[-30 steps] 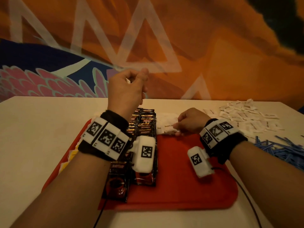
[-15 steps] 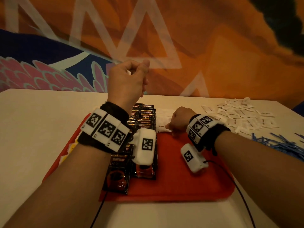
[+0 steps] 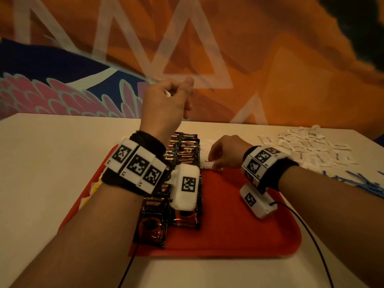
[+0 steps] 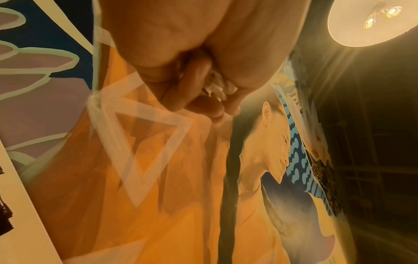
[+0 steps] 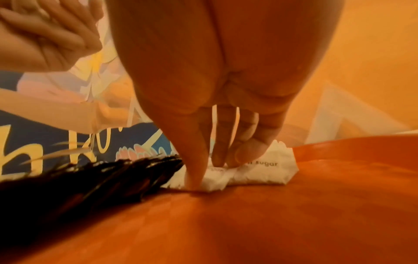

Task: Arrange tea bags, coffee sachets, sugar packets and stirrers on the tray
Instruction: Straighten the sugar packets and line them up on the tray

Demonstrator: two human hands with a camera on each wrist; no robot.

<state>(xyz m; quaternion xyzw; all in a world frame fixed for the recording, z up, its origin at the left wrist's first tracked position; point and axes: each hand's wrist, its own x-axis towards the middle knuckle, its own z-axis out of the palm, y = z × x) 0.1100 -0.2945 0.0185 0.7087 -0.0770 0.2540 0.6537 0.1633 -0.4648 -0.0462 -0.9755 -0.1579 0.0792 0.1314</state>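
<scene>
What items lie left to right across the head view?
Yellow packets, dark foil coffee sachets, white paper sugar packets under the right hand, loose pile of white packets, blue plastic stirrers.

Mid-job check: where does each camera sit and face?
Head: on the head, facing forward-down at red tray and coffee sachets; left hand, right hand show.
Left wrist: faces up at mural and lamp; curled fingers grip white packets.
Right wrist: low over tray; fingers pinch sugar packets.
Shared: head and right wrist show tray, coffee sachets.
</scene>
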